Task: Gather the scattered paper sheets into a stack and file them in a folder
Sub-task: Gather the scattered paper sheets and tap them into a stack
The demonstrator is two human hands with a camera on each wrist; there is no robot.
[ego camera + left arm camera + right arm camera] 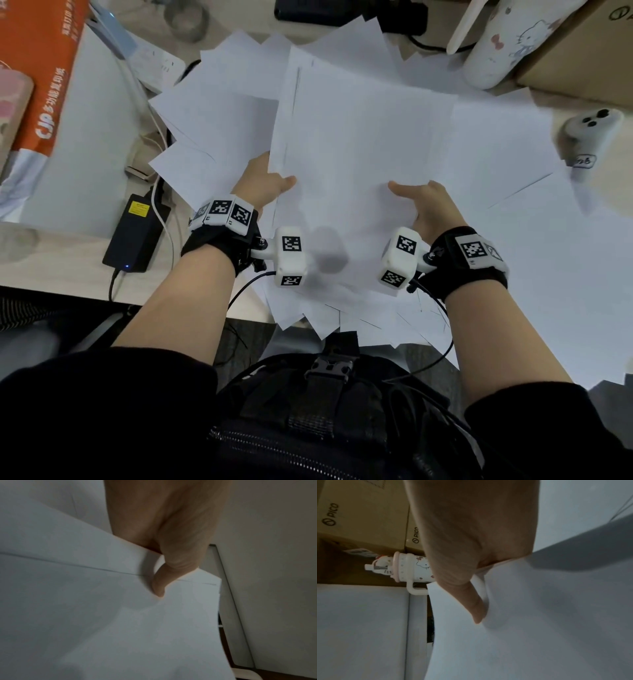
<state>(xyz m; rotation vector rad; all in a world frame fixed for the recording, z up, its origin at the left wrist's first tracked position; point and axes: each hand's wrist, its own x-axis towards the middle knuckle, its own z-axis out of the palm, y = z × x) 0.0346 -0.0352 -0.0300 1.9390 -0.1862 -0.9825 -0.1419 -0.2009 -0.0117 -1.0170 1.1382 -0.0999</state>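
A stack of white paper sheets (359, 137) is held up over the desk, tilted toward me. My left hand (270, 185) pinches its near left edge, thumb on top and fingers hidden underneath. My right hand (421, 202) pinches the near right part the same way. In the left wrist view the thumb (159, 588) presses down on the top sheet (85, 615). The right wrist view shows the other thumb (477, 612) lying on the paper (539, 615). Several loose sheets (212, 113) lie fanned out beneath and around the stack, some overhanging the desk's near edge (342, 322).
An orange copy-paper pack (44, 85) lies at the left, with a black power adapter (137, 233) and cables beside it. A white controller (589, 130) sits at the right. A cartoon-cat bottle (507, 44) and cardboard box (582, 51) stand at the back right.
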